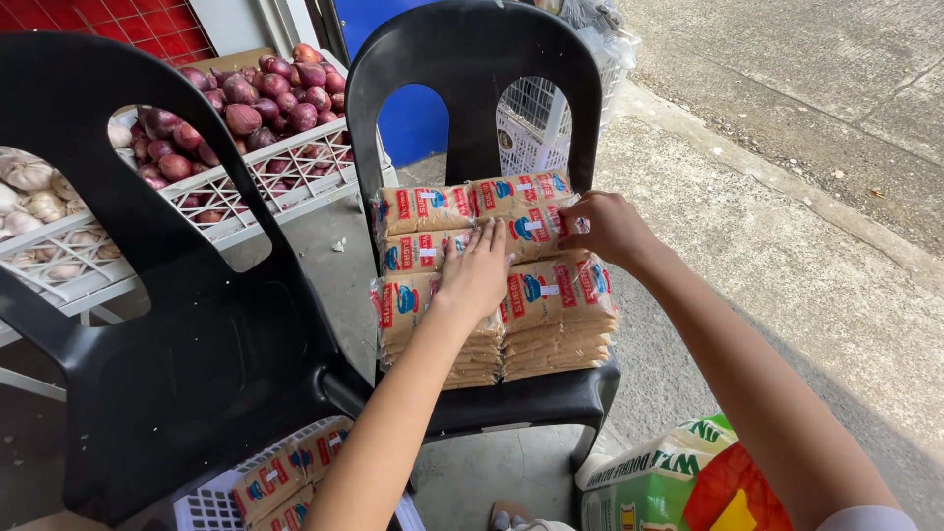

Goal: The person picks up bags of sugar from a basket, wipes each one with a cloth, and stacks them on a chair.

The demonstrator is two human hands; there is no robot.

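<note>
Two hands rest on the packet stacks (492, 285) on the chair seat (531, 398): our left hand (475, 275) lies flat and open, our right hand (610, 228) pinches a top packet's edge, it seems. We judge them light, slippery and bendable; grip by the sides. Left of our hands, a crate (246, 197) holds onions (265, 93); below, a white basket (211, 506) holds more packets.

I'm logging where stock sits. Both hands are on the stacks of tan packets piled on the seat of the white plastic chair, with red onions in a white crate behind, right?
Not quite: the chair is black, not white. The head view shows the left hand and right hand on the stacks of tan packets on its seat, with red onions in a white crate behind.
</note>
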